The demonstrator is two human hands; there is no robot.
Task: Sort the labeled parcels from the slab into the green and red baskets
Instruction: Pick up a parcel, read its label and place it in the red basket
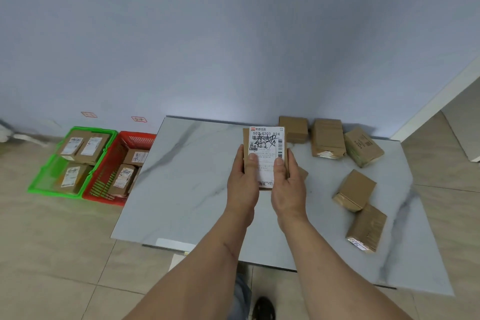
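Both hands hold one brown cardboard parcel [266, 141] above the middle of the marble slab [197, 176], its white shipping label facing up. My left hand [242, 182] grips its left edge with the thumb on the label. My right hand [287, 184] grips the right edge the same way. Several more brown parcels lie on the slab's right side, among them one at the back [327, 137] and one near the front [366, 227]. The green basket [41, 179] and the red basket [104, 191] stand on the floor to the left, each with labelled parcels inside.
A pale wall runs behind the slab and baskets. A white door frame [439, 101] rises at the right. Tiled floor surrounds the slab. A dark shoe [263, 309] shows at the bottom edge.
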